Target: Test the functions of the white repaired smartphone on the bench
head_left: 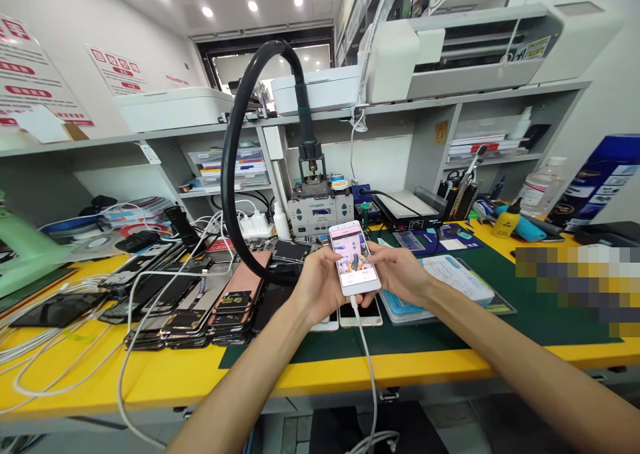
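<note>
A white smartphone [356, 282] with a lit screen is held upright above the green mat, tilted toward me. My left hand [320, 282] wraps round its left side, the thumb at the screen's edge. At the right side my right hand [400, 271] grips it, thumb over the screen and fingers behind. A white charging cable [367, 354] is plugged into the phone's bottom edge and hangs down past the table front. Below the hands, another phone [367, 317] lies on the mat, partly covered. Most fingers are hidden behind the held phone.
Stacked phone parts [235, 307] and loose white cables cover the left. A hot-air station [323, 215] with a thick black hose [230, 141] stands behind the hands. Blue-and-white plastic cases [457, 277] lie right on the green mat [540, 307]. Bottles [543, 187] stand at the far right.
</note>
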A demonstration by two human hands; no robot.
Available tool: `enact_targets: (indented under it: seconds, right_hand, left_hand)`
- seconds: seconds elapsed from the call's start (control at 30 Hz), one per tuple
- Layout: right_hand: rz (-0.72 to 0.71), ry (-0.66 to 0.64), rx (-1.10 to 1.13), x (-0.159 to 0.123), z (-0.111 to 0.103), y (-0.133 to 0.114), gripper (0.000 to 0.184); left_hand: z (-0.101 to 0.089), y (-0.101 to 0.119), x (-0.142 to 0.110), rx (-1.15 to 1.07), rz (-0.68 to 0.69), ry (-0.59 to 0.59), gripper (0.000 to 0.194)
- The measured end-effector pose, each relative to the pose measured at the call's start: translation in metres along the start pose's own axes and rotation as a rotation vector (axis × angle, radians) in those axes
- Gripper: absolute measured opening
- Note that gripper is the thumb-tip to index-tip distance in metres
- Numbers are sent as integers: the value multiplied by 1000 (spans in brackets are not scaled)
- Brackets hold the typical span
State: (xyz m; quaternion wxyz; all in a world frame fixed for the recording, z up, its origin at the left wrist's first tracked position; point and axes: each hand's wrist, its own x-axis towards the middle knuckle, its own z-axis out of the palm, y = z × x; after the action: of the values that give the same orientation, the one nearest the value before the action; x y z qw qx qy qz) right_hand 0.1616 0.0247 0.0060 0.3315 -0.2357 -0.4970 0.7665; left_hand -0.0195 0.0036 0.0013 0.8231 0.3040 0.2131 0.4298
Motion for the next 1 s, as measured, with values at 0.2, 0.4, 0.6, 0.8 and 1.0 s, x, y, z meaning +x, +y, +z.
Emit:
enact_targets:
  seconds: [0.2, 0.4, 0.6, 0.8, 1.0]
  right_hand:
    - [0, -1, -106, 1, 2, 1, 62]
    - [-7, -18, -78, 1, 1, 2, 57]
    - [-3, 11, -61, 6, -1, 6, 55]
    - [-8, 27, -54, 9, -3, 7, 46]
    - [-5, 22, -34, 12, -8, 10, 46]
  left_hand:
    - [2, 1, 0, 19, -10, -73, 56]
    - [-1, 0, 1, 27, 4, -66, 56]
    - [0, 0, 0, -5, 6, 0, 53]
    - [6, 1, -4, 23, 18, 28, 51]
    - [10, 1, -5, 54, 32, 63, 50]
